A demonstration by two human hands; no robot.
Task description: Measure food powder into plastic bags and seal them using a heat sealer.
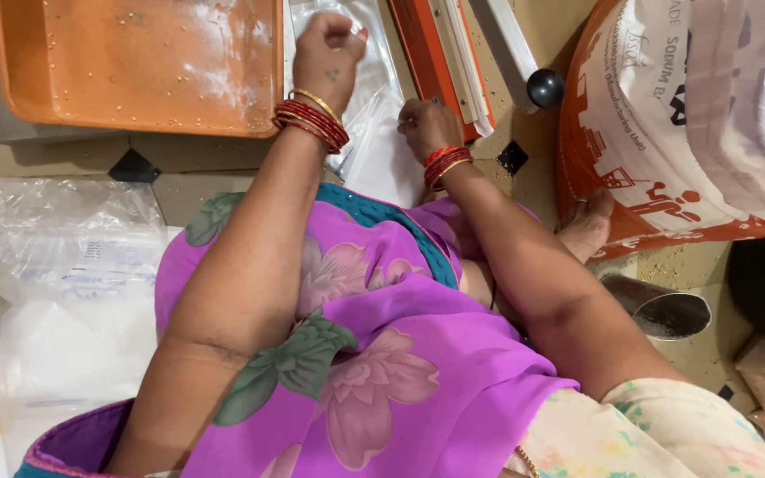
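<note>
L hand (329, 55) is curling into a loose fist over clear plastic pouches (374, 133) lying on floor btwn orange tray (135, 62) & red heat sealer (440, 53); can't tell if it's gripping any. R hand (427, 124) is pinching a pouch's edge, fingers closed on it

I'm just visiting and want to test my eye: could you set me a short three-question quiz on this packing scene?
1. True or false: the orange tray is heaped full.
2. Which hand rests on the small clear pouch: left or right?
3. What lies beside the big printed sack: A) metal scoop B) kettle

Key: 1 false, only scattered grains and powder; 2 right; 3 A. The left hand is fisted above.
</note>
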